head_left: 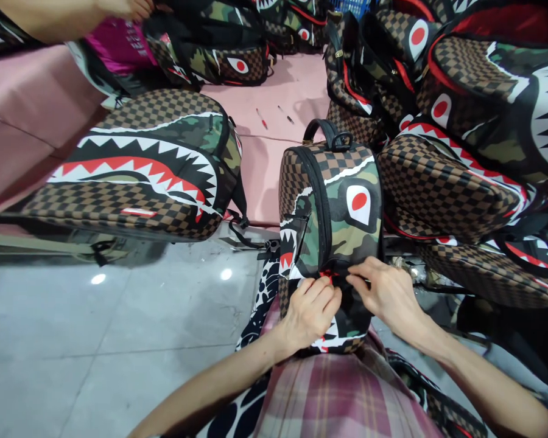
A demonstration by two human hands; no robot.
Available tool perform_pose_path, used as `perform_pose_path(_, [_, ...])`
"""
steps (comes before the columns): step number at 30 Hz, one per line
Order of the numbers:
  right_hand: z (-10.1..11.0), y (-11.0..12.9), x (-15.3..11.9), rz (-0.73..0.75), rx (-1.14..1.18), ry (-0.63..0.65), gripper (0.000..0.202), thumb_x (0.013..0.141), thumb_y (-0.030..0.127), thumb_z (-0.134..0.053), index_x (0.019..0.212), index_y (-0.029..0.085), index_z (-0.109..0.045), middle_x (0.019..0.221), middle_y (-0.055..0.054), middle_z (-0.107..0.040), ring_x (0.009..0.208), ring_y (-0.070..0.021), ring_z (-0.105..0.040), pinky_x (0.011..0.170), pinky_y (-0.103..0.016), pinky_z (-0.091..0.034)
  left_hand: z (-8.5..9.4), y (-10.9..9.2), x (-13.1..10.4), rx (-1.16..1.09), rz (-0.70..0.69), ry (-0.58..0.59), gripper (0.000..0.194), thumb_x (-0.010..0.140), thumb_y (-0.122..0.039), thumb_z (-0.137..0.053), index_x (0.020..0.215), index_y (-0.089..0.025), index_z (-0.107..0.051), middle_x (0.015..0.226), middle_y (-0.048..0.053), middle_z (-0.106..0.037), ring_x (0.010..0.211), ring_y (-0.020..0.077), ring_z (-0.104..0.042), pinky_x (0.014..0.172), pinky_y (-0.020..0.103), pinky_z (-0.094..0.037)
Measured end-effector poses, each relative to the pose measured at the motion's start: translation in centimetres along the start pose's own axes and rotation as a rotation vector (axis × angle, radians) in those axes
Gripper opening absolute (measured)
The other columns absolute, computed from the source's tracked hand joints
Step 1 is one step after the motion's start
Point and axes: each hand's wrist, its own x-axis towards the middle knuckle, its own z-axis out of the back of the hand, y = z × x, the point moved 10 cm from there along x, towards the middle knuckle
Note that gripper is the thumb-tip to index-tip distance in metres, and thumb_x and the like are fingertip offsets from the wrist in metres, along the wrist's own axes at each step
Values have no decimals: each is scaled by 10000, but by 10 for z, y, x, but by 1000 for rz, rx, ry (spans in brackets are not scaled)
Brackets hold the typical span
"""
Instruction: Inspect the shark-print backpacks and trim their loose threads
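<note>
Both hands, left (309, 309) and right (383, 293), pinching the backpack (333, 225) zipper; piled backpacks (466, 140) crowding right, another (141, 167) left on the counter (274, 152).

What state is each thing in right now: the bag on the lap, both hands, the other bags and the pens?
Backpack on the lap: upright, handle on top, main zip looks shut.
Left hand: pinching the bag's front near a red patch.
Right hand: pinching the same spot, fingertips close to the left's.
Big backpack: lying on its side on the pink table.
Backpack pile: stacked at right.
Two pens: lying loose on the table.
</note>
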Motion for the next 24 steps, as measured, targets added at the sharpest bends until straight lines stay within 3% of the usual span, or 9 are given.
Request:
perform_pose_path(4, [7,-14,-6,-23,144,-63,235,885,298,-458,941,237,-678,876,-9,-674,724,-123,-632,593,-224,-397,2,-1,0,-1,6,-11,160,845,-64,-457,923,-85,-595,768,53,-631,838,176,-589,674,297,-414])
perform_pose_path(9, [12,-10,-5,40,-90,71,189,847,299,-502,855,268,-688,829,12,-669,650,-134,-615,492,-240,-288,3,-4,1,8,-10,-27,144,831,-62,-484,909,-83,-602,758,54,-634,831,183,-586,673,294,-416])
perform_pose_path(14, [6,3,3,94,-168,158,213,845,312,-486,761,249,-671,782,7,-648,571,-117,-581,456,-262,-200,1,-3,1,19,7,-32,130,823,-55,-491,886,-82,-601,733,44,-627,804,181,-581,664,292,-413])
perform_pose_path(20, [-3,4,1,36,-86,66,221,865,303,-465,892,247,-677,813,-6,-642,595,-113,-597,468,-250,-264,0,-1,2,15,8,-23,146,846,-65,-454,875,-96,-594,716,39,-616,811,169,-594,665,292,-417])
perform_pose_path(24, [7,-12,-3,-32,92,-70,233,881,308,-465,973,248,-670,882,-4,-659,706,-116,-622,564,-224,-370,1,-1,2,7,8,-22,140,831,-63,-483,913,-85,-594,756,51,-633,825,180,-601,662,297,-422])
